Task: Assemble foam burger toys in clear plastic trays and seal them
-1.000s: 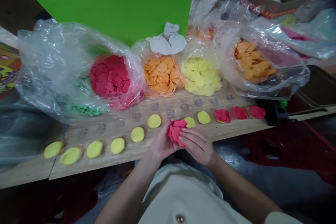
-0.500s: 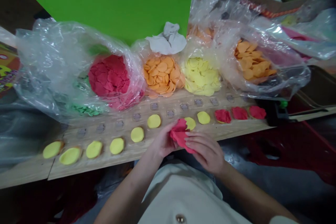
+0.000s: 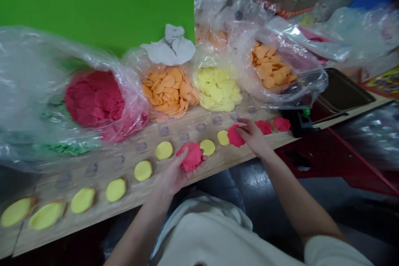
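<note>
My left hand (image 3: pixel 179 170) is closed on one or more red foam pieces (image 3: pixel 190 156) with wavy edges, thumb on top and fingers beneath. To its right, my right hand (image 3: pixel 254 135) pinches another red foam piece (image 3: pixel 236 135) low over the row, just right of a yellow disc (image 3: pixel 223 137). Whether that piece touches what lies under it I cannot tell. Beyond my right hand, two red-topped discs (image 3: pixel 281 124) lie at the row's right end. More yellow-topped discs (image 3: pixel 143 170) run along the bench (image 3: pixel 131 199) to the left.
Behind the row stand clear plastic bags with red pieces (image 3: pixel 95 99), orange pieces (image 3: pixel 170 91), yellow pieces (image 3: pixel 218 88) and more orange pieces (image 3: pixel 272 66). A crumpled white sheet (image 3: pixel 171 45) lies before a green panel (image 3: pixel 99 4). A dark tray (image 3: pixel 339 89) is at right.
My hands have parted: the right has carried a red piece rightward, while the left keeps red material. The view has swung to the right.
</note>
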Available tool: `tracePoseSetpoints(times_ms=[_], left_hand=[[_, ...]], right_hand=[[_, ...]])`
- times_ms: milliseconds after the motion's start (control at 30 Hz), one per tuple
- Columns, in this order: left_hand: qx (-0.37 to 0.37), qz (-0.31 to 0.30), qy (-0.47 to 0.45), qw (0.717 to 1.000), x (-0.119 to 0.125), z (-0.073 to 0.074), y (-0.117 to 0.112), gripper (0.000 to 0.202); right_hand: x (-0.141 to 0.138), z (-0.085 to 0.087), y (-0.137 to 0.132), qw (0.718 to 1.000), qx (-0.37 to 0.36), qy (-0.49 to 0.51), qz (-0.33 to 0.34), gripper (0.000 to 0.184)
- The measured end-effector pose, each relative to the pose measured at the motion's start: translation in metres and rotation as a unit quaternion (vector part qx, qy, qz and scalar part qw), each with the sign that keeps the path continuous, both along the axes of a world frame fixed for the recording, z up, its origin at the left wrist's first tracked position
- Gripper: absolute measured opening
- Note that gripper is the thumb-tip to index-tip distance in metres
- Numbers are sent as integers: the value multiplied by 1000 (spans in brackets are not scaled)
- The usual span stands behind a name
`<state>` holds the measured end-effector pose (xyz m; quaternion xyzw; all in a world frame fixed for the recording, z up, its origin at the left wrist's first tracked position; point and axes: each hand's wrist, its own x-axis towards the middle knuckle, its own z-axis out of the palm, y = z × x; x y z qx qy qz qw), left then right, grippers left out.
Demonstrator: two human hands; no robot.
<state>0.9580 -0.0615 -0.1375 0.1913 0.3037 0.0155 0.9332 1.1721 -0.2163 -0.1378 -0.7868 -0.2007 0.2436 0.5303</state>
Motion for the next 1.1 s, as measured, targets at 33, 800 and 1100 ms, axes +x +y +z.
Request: tracePoseSetpoints(times_ms=[33,800,1100], left_hand=[[36,-29,13,999,0,2,0,37],[705,-213,-107,668,78,-18,-18,59],[371,-164,-61,912,71,1,1,39]], right_hand=[[4,-3,-1,999,-24,-28,12,42],[-37,-30,-34,838,-241,-477,111,42],[-46,-27,-26,847,-236,-468,87,42]])
